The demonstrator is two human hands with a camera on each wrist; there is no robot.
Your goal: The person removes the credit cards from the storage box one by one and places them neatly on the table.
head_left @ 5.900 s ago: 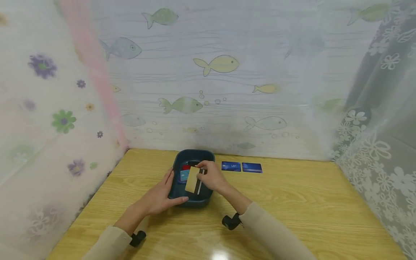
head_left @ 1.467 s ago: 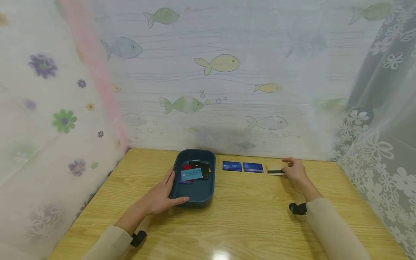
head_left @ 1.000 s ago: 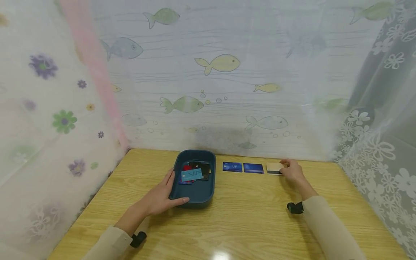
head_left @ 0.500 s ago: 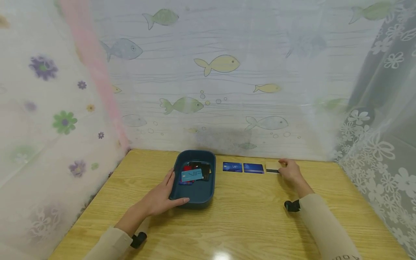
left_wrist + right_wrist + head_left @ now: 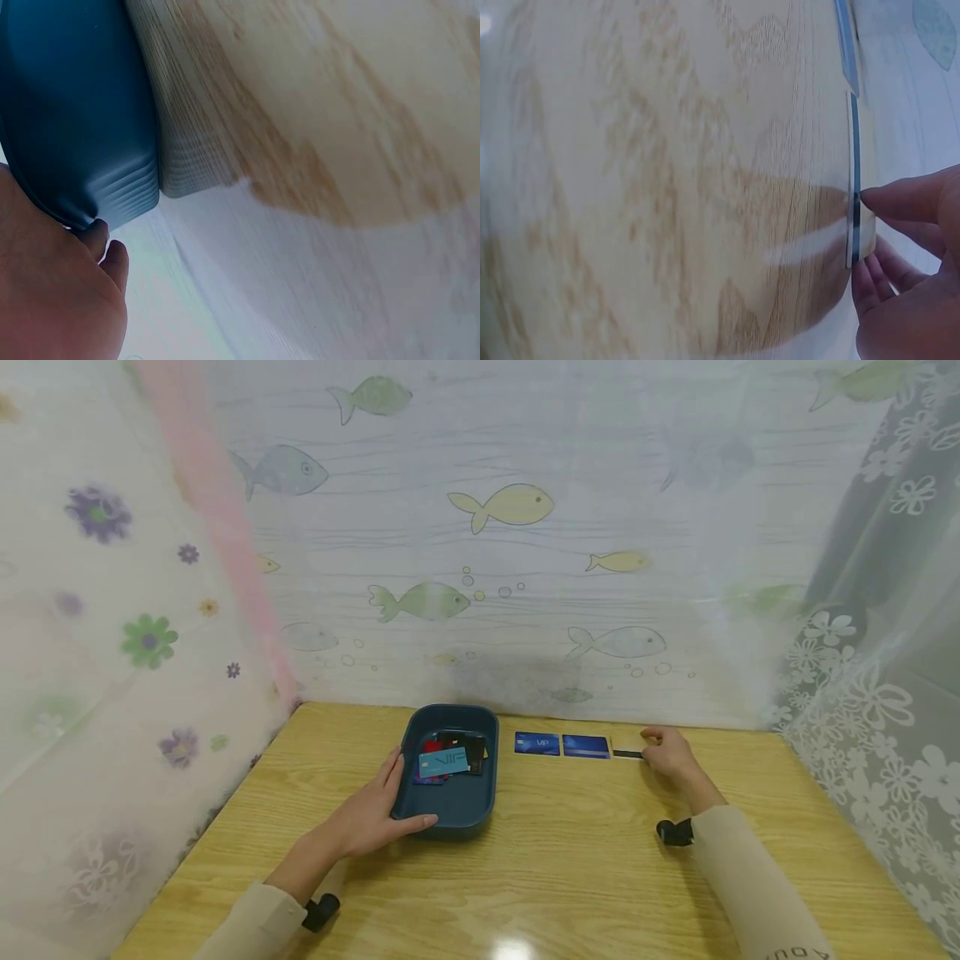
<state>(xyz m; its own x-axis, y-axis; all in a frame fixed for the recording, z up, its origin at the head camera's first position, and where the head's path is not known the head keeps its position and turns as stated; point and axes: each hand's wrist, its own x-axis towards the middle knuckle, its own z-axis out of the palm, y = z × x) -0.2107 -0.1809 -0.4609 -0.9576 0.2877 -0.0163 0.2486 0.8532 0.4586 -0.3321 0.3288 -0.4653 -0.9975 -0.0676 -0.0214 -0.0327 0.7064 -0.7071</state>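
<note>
In the head view, my left hand [image 5: 367,814] rests against a dark blue tray [image 5: 459,810], its fingers straight along the left side and its thumb over the near rim. Several cards lie in a loose pile inside; a light blue VIP card [image 5: 442,763] is on top of red, black and other cards. My right hand [image 5: 671,757] pinches the right end of a gold card [image 5: 626,742] with a dark stripe, lying flat on the table. In the right wrist view, the thumb touches this gold card [image 5: 865,142] near the stripe, and other fingers are at its end.
Left of the gold card, a blue VIP card [image 5: 537,743] and a blue striped card [image 5: 586,747] lie in the same row. A fish-printed curtain [image 5: 495,568] hangs at the back edge of the wooden table [image 5: 540,877].
My right hand has carried the gold card out of the tray to the right end of the row, then shifted it slightly left towards the blue cards. My left hand has stayed at the tray.
</note>
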